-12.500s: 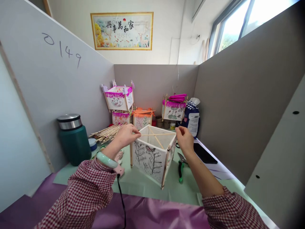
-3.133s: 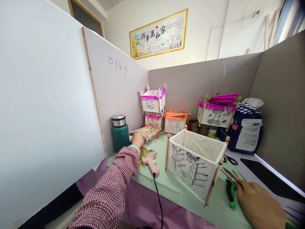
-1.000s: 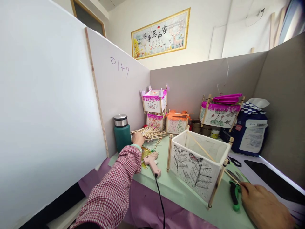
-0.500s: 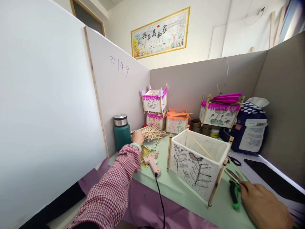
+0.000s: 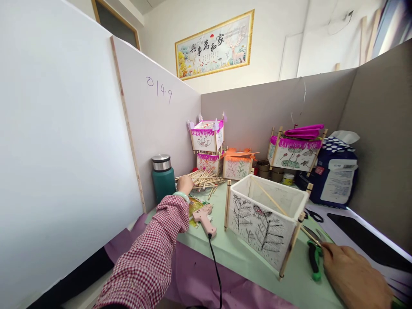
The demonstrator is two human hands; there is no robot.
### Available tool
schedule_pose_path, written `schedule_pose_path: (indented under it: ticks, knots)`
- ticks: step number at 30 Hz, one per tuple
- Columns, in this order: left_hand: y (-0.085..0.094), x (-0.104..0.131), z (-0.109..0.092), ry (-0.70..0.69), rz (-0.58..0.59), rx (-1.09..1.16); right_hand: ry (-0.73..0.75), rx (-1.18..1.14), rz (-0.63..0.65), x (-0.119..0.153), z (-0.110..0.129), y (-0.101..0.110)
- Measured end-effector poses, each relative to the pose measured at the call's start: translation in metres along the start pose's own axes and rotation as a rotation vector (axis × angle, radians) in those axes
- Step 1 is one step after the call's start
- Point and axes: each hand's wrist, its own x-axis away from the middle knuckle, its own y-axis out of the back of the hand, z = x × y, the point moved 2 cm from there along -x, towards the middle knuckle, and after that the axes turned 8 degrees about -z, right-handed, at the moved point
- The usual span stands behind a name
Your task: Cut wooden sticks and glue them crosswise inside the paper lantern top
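Note:
My left hand (image 5: 185, 184) reaches to the near left end of a pile of thin wooden sticks (image 5: 206, 177), beside a green bottle (image 5: 163, 182); its fingers are mostly hidden. At the lower right, my right hand (image 5: 354, 272) pinches a thin wooden stick (image 5: 310, 237) next to green-handled cutters (image 5: 314, 259). Between the hands stands a white open box frame (image 5: 262, 223) with black tree drawings and stick corner posts. A pink glue gun (image 5: 205, 219) lies left of the box, on the green tabletop (image 5: 244, 262).
Decorated lanterns with purple (image 5: 207, 139) and orange (image 5: 237, 165) fringes stand at the back, another (image 5: 294, 154) at back right. Scissors (image 5: 315, 215), a dark tablet-like slab (image 5: 367, 240) and a blue package (image 5: 336, 176) are on the right. The glue gun's black cord (image 5: 216, 262) hangs over the front edge.
The whole view has shifted slightly, with everything a little further left. Both hands stay in nearly the same places relative to the sticks and the box.

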Motion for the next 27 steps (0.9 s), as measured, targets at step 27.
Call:
schedule_pose_path:
  ticks: [27]
  knots:
    - [-0.009,0.009,-0.007,-0.124,0.100,0.117,-0.006,0.006,0.034,-0.001,0.002,0.006]
